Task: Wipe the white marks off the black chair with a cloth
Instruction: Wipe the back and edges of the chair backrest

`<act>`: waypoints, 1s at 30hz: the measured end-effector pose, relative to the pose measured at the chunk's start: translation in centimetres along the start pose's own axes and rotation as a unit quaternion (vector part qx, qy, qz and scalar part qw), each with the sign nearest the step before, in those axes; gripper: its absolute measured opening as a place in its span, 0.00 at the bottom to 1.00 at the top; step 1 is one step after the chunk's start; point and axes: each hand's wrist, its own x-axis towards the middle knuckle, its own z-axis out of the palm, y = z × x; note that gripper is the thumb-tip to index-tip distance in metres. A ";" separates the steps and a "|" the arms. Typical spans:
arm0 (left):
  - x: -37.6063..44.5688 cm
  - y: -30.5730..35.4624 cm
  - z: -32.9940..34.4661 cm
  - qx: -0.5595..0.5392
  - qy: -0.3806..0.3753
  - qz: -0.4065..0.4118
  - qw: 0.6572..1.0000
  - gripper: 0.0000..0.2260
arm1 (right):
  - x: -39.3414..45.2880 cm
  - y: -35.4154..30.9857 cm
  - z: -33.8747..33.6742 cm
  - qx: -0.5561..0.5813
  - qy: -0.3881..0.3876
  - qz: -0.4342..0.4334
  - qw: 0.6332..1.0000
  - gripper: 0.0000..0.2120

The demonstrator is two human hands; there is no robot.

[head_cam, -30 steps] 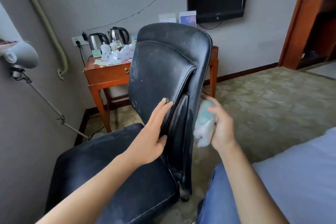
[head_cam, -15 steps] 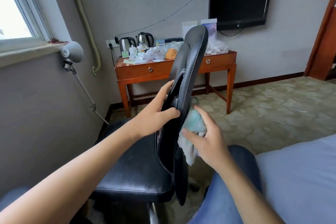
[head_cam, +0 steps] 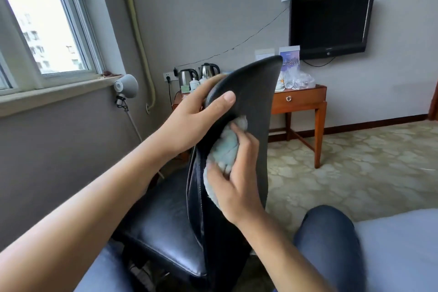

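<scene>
While the black chair (head_cam: 251,111) stands close in front of the person with its backrest seen nearly edge-on, the left hand (head_cam: 194,121) grips the upper edge of that backrest, the thumb lying across the near face and the fingers (head_cam: 208,85) curled round behind the rim. The right hand (head_cam: 237,180) holds a bunched pale blue-green cloth (head_cam: 225,149) against the back face of the backrest, just below the left hand; its fingers are curled round the cloth, with the thumb pressing in from the lower left and the fingertips pinning the wad to the leather. The chair's seat (head_cam: 163,227) sits below and to the left of the backrest, its black leather shiny. Whether white marks lie under the cloth cannot be told. The person's knee in blue jeans (head_cam: 329,244) shows at the lower right, beside a pale blue bed (head_cam: 403,244). Behind the chair, a wooden counter (head_cam: 298,99) against the wall carries two kettles (head_cam: 199,73) and cups. A black television (head_cam: 329,23) hangs on the wall above it, and a window (head_cam: 45,23) is at the left.
</scene>
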 end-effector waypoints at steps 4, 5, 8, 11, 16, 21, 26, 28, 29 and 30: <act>0.0 1.5 -2.6 0.169 0.051 0.064 0.982 0.20 | -1.2 0.2 0.8 -0.023 -0.130 -0.033 0.991 0.34; -0.6 1.6 -3.3 0.176 0.047 0.064 0.981 0.20 | -1.1 0.2 0.8 -0.018 -0.150 -0.034 0.988 0.34; -2.2 1.5 -5.3 0.201 0.041 0.053 0.977 0.21 | 0.5 -0.3 0.5 0.004 -0.104 -0.036 0.994 0.36; -3.4 1.9 -6.8 0.195 0.037 0.028 0.980 0.19 | 4.2 -2.4 0.8 -0.023 0.034 -0.125 0.991 0.29; -3.6 2.0 -8.5 0.102 0.122 0.009 0.987 0.19 | 5.9 -4.8 7.5 -0.061 0.081 -0.222 0.970 0.27; -5.4 -0.2 -10.6 0.231 0.161 0.047 0.958 0.16 | 6.6 -2.0 8.0 -0.195 0.041 -0.351 0.915 0.26; -6.0 -1.8 -12.4 0.344 0.227 0.053 0.909 0.16 | 11.3 3.6 1.2 -0.225 0.149 -0.134 0.954 0.22; -6.1 -1.5 -12.3 0.396 0.254 0.077 0.879 0.15 | 12.8 3.9 0.2 -0.163 0.206 -0.004 0.965 0.22; -6.0 -1.2 -12.2 0.438 0.262 0.088 0.855 0.14 | 13.0 3.4 0.8 -0.137 0.218 0.011 0.966 0.23; -5.7 -0.6 -12.0 0.486 0.263 0.089 0.829 0.14 | 12.7 2.6 1.9 -0.112 0.223 0.012 0.968 0.25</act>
